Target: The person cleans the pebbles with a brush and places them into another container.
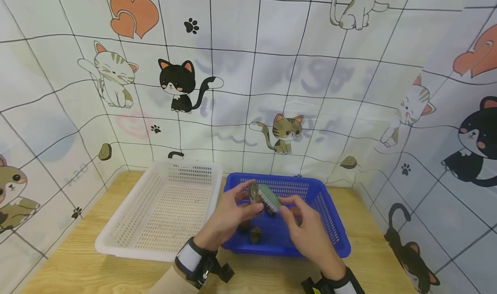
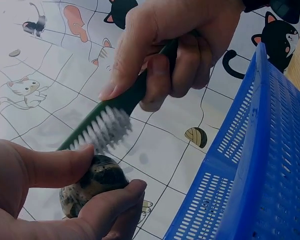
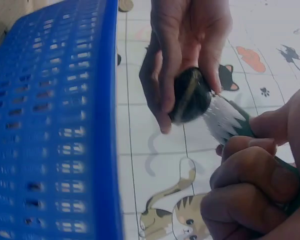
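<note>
My left hand (image 1: 227, 214) pinches a rounded, dark, mottled stone-like object (image 2: 102, 180) between thumb and fingers; a pale stripe shows on it in the right wrist view. My right hand (image 1: 310, 227) grips a green brush (image 1: 269, 195) by its handle, thumb along its back. White bristles (image 2: 104, 129) meet the object's surface near the left thumb. Both hands are over the blue basket (image 1: 338, 229). Inside that basket lie a few small dark lumps (image 1: 255, 235), partly hidden by the left hand.
A white perforated basket (image 1: 133, 216) stands on the wooden table (image 1: 73, 259), left of the blue one. Behind and at both sides hangs a white sheet (image 1: 233, 70) with grid lines and cartoon cats.
</note>
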The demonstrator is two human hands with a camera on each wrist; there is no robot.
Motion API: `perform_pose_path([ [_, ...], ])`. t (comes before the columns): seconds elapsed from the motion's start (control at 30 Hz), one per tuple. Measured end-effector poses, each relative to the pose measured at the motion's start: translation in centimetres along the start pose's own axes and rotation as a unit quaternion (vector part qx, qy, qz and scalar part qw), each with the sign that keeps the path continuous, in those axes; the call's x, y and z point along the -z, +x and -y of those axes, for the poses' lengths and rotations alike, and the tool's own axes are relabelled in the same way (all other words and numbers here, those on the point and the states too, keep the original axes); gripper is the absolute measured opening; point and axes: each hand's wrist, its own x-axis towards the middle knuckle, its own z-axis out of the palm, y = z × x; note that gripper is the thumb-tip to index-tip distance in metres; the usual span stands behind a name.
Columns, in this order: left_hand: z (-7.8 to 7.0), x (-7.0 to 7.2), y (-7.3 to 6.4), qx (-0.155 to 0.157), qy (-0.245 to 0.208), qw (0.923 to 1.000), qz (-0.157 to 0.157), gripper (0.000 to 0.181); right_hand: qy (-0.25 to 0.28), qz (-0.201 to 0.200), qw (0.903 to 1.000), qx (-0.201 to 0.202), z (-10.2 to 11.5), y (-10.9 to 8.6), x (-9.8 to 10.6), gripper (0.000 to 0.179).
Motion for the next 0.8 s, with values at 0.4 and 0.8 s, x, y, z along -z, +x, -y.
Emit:
perform_pose_path([
  [0.4, 0.1, -0.3, -0.3, 0.013, 0.002, 0.9997, 0.023, 0.077, -0.029, -0.028, 0.9976, -0.057, -0.3, 0.1, -0.5, 0.026],
  [0.8, -0.2, 0.1, -0.2, 0.014, 0.000, 0.9997, 0.019, 0.082, -0.041, -0.041, 0.9933, 0.100, 0.2, -0.2, -0.1, 0.032],
])
